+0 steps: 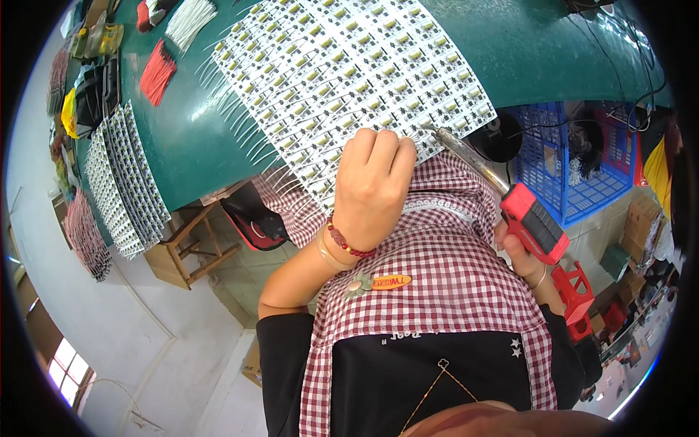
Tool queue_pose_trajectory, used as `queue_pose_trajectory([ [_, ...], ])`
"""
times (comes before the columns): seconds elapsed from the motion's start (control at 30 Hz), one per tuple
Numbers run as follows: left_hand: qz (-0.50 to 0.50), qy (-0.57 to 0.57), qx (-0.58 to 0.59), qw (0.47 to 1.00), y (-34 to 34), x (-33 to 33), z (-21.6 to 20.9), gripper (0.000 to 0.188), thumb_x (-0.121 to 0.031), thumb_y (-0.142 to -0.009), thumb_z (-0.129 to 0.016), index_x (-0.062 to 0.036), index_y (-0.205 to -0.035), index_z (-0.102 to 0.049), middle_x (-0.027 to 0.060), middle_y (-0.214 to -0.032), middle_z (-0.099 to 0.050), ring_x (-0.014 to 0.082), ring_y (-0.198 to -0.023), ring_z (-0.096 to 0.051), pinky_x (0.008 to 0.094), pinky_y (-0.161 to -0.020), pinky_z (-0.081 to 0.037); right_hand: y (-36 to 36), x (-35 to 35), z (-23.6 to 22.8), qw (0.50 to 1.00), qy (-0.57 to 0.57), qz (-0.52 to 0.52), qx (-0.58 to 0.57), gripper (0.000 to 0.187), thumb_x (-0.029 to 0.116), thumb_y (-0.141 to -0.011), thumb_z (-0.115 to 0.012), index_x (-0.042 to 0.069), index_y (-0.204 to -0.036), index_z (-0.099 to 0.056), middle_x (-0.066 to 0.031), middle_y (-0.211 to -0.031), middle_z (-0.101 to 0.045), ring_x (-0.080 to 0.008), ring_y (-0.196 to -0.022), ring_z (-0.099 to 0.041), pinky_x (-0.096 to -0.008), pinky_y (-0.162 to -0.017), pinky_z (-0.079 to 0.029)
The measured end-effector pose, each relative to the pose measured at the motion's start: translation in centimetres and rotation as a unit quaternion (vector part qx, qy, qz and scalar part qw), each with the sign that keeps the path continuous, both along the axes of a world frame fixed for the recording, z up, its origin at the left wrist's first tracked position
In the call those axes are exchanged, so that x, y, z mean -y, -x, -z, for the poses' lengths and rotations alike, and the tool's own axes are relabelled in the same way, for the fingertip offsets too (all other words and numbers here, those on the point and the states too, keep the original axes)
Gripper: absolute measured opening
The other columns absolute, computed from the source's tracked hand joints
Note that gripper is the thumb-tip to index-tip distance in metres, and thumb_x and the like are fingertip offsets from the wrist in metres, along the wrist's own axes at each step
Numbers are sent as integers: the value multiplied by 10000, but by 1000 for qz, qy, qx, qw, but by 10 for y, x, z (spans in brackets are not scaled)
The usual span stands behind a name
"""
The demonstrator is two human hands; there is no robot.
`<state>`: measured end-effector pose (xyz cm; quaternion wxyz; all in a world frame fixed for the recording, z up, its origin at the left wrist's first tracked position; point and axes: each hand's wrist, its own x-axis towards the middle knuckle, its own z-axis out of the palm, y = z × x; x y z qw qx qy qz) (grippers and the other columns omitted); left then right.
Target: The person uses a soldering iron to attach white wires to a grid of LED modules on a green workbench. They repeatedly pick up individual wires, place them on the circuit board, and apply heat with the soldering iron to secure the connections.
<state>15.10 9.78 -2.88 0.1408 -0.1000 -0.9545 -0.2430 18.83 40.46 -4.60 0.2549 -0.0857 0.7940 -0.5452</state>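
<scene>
A large white panel of small circuit boards (408,62) lies on the green table, its near corner reaching over the edge. Yellowish parts sit in rows across it, and white wires (251,138) stick out along its left side. My left hand (375,178) is closed over the near edge of the panel; its fingertips and anything between them are hidden. My right hand (515,251) grips a red and black soldering gun (535,226). The gun's metal barrel slants up and left, with its tip close above the panel, right of my left fingers.
Red wires (157,73) and white wires (191,23) lie in bundles at the far left. More circuit board panels (127,182) stand at the table's left edge. To the right are a black round reel (499,138), a blue plastic crate (542,164) and a red stool (573,298).
</scene>
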Motion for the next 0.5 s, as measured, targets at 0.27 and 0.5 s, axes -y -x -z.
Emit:
queue_pose_trajectory([
  [0.27, -11, 65, -16, 998, 1, 2, -2, 190, -18, -709, -697, -63, -893, -685, 36, -787, -543, 212, -793, -558, 356, -682, -411, 2, 2, 0, 1000, 4, 0, -10, 161, 189, -794, -692, 33, -828, -674, -108, -787, -661, -286, -687, -629, -360, -619, -484],
  [0.5, -35, 43, -53, 997, 0, 11, -17, 195, 1, -707, -716, -68, -887, -688, 32, -759, -545, 211, -770, -558, 351, -672, -389, -5, -4, 9, 999, -10, 29, -10, 178, 185, -790, -703, 16, -836, -673, -112, -799, -668, -295, -707, -637, -362, -640, -496],
])
